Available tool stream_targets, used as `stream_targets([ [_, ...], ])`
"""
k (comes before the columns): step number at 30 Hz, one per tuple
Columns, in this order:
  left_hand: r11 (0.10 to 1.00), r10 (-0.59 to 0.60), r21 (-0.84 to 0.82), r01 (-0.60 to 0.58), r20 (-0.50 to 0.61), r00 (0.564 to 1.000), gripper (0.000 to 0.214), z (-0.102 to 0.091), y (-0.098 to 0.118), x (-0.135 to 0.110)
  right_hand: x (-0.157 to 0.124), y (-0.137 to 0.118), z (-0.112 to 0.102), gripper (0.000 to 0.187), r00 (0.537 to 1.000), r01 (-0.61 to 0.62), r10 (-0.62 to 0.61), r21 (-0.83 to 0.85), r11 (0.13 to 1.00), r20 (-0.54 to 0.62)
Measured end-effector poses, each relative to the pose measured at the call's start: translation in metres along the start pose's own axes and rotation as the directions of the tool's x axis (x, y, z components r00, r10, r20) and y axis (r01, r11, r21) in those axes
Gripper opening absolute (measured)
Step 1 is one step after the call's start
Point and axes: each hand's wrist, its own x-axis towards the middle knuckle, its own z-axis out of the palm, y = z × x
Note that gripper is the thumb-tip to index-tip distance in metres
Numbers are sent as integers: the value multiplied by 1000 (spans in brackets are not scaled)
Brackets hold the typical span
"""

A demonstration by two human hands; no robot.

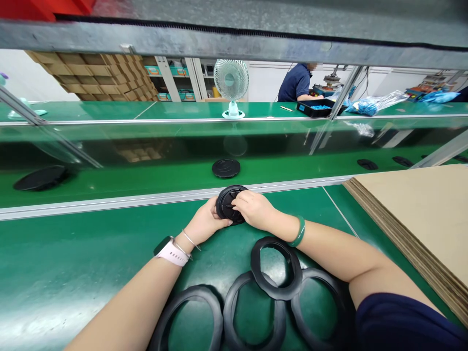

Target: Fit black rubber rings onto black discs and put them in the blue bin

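Note:
A round black plastic disc [227, 202] is held tilted just above the green table, near the metal rail. My left hand [205, 222] grips its lower left edge, fingers curled under it. My right hand [254, 208] lies over its right side, fingers closed on the face of the disc. Several black rubber rings [277, 290] lie overlapping on the table between my forearms, close to me. A white watch and a thin bracelet are on my left wrist, a green bangle on my right.
A stack of brown cardboard sheets [420, 219] fills the right side. Beyond the metal rail [146, 199] a lower green belt carries more black discs [225, 168]. A small fan [231, 87] stands on the far table, where a person in dark blue [296, 83] works.

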Motion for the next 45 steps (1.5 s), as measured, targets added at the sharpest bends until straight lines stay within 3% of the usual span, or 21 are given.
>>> stream_targets([
  [4, 1000, 1, -13, -1, 7, 1000, 70, 0, 1, 0, 2, -5, 3, 28, 997, -59, 63, -89, 994, 38],
  [8, 999, 1, -36, 0, 20, 1000, 74, -1, -2, 1, 7, -12, -2, 24, 990, -72, 86, -126, 989, 113],
  [11, 999, 10, -50, -10, 10, 1000, 80, -2, -6, 2, 5, -11, -8, 29, 990, -140, 140, 8, 990, -33],
  [12, 999, 16, -52, -16, 7, 1000, 82, -3, -6, 3, 4, -8, -8, 34, 969, -209, 217, 74, 975, -118],
  [14, 998, 28, -55, -27, 9, 1000, 85, -3, -7, 3, 1, -1, -5, 38, 885, -360, 412, 241, 901, -216],
  [17, 999, 32, -45, -30, 27, 999, 86, -2, -8, 3, -2, 12, 8, 23, 785, -502, 614, 494, 710, -85],
  [19, 999, 44, -24, -43, 29, 999, 89, -2, -10, 2, -3, 16, 16, 13, 749, -534, 662, 606, 590, 14],
  [22, 993, 112, 41, -112, 6, 994, 96, -4, -13, 1, -2, 14, 21, 13, 714, -517, 700, 691, 506, 22],
  [26, 977, 179, 113, -180, 25, 984, 82, -5, -12, 0, 1, 7, 19, 15, 706, -513, 708, 681, 523, -13],
  [31, 965, 177, 205, -165, -41, 983, 57, -4, -5, 1, 3, 3, 16, 14, 677, -571, 736, 633, 523, 3],
  [33, 963, 170, 221, -153, -60, 984, 56, -4, -4, 1, 3, 3, 14, 17, 710, -550, 699, 688, 473, 87],
  [36, 960, 159, 249, -131, -96, 983, 54, -6, -3, 2, 2, 2, 12, 46, 776, -496, 600, 777, 387, 196],
  [38, 956, 158, 268, -121, -119, 980, 52, -7, -2, 2, 1, 2, 13, 59, 775, -498, 596, 784, 370, 211],
  [41, 948, 168, 293, -123, -135, 976, 50, -7, 0, 1, 0, 2, 16, 57, 745, -518, 629, 786, 336, 222],
  [45, 939, 191, 312, -143, -130, 973, 47, -5, 2, -1, 1, 2, 16, 56, 758, -478, 593, 849, 223, 271],
])
